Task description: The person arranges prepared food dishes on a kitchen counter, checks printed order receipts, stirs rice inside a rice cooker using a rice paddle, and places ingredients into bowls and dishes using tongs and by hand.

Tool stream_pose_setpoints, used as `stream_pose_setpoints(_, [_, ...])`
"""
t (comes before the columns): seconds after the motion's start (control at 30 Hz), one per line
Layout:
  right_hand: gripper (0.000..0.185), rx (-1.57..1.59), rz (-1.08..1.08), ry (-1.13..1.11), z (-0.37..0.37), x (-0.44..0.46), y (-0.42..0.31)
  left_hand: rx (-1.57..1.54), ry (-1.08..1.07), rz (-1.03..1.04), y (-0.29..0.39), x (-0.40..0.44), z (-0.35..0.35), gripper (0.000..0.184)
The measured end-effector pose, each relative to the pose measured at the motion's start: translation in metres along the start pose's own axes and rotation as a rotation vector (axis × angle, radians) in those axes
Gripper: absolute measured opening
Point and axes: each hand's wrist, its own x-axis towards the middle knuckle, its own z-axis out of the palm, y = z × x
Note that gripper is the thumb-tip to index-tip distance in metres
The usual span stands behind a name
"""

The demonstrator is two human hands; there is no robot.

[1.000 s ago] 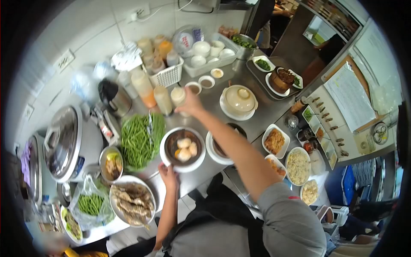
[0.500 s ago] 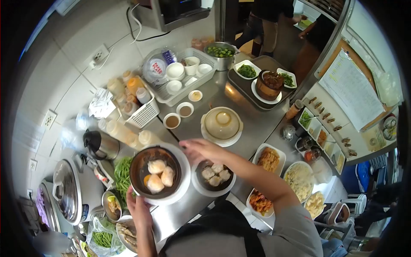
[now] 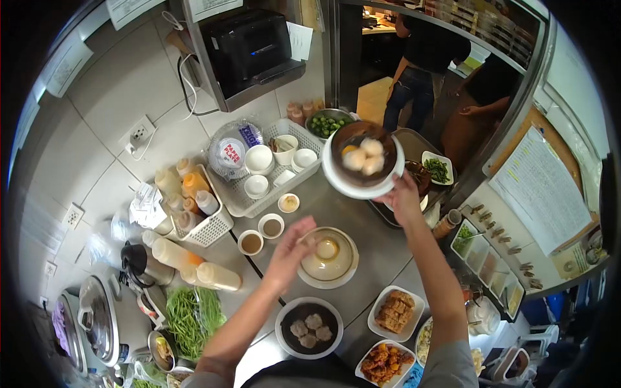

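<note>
My right hand (image 3: 406, 197) grips the rim of a white plate (image 3: 336, 174) at the far side of the counter. On the plate rests a dark round steamer basket (image 3: 349, 139) with several pale, plump dumplings (image 3: 366, 157), slightly blurred. My left hand (image 3: 292, 252) is empty, fingers extended and apart, beside a lidded beige pot (image 3: 330, 266); I cannot tell whether it touches the lid. Nearer my body, a second dark basket on a white plate (image 3: 283, 339) holds several whitish dumplings (image 3: 312, 328).
A brown tray (image 3: 409, 137) with greens (image 3: 437, 169) lies partly behind the raised plate. Sauce cups (image 3: 251, 243), squeeze bottles (image 3: 217, 276) and a white basket of bowls (image 3: 242, 205) stand left. Fried food dishes (image 3: 394, 313) stand right. People (image 3: 420, 71) are beyond the opening.
The plate with the dumpling basket has passed from my left hand to my right and moved from near left to far right. My left hand has moved forward over the counter.
</note>
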Motion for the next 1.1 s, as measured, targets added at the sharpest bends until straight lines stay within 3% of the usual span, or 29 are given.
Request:
stream_pose_setpoints(0.13, [0.031,0.139,-0.107,0.159,-0.022,0.101,0.026,0.113,0.002,-0.02,-0.027,-0.031,-0.02,0.047])
stream_pose_setpoints(0.2, [0.035,0.225,-0.13,0.306,-0.025,0.151,0.042,0.159,0.154,-0.047,-0.028,-0.056,-0.037,0.041])
stream_pose_setpoints(0.33, [0.042,0.294,-0.261,0.44,-0.066,0.257,0.089,0.124,0.358,-0.1,-0.018,-0.114,-0.06,0.042])
stream_pose_setpoints(0.43, [0.046,0.352,-0.437,0.587,-0.078,0.298,0.102,-0.032,0.388,-0.212,0.004,-0.142,-0.052,0.039])
stream_pose_setpoints(0.5, [0.041,0.418,-0.412,0.752,-0.059,0.283,0.08,0.056,0.399,-0.236,0.006,-0.151,-0.053,0.048])
stream_pose_setpoints(0.53, [0.048,0.344,-0.316,0.887,-0.063,0.288,0.078,0.097,0.398,-0.249,0.008,-0.151,-0.053,0.054])
stream_pose_setpoints(0.67, [0.047,0.379,-0.139,1.116,-0.075,0.304,0.07,0.068,0.424,-0.23,0.013,-0.133,-0.047,0.048])
stream_pose_setpoints(0.83, [0.044,0.749,-0.254,1.041,-0.107,0.326,0.08,0.061,0.294,-0.207,0.01,-0.11,-0.044,0.042])
stream_pose_setpoints(0.97, [0.045,0.793,-0.073,1.194,-0.118,0.33,0.083,0.041,0.27,-0.207,0.013,-0.097,-0.043,0.041])
stream_pose_setpoints(1.1, [0.047,0.823,-0.05,1.146,-0.137,0.344,0.091,0.011,0.245,-0.199,0.014,-0.097,-0.045,0.041])
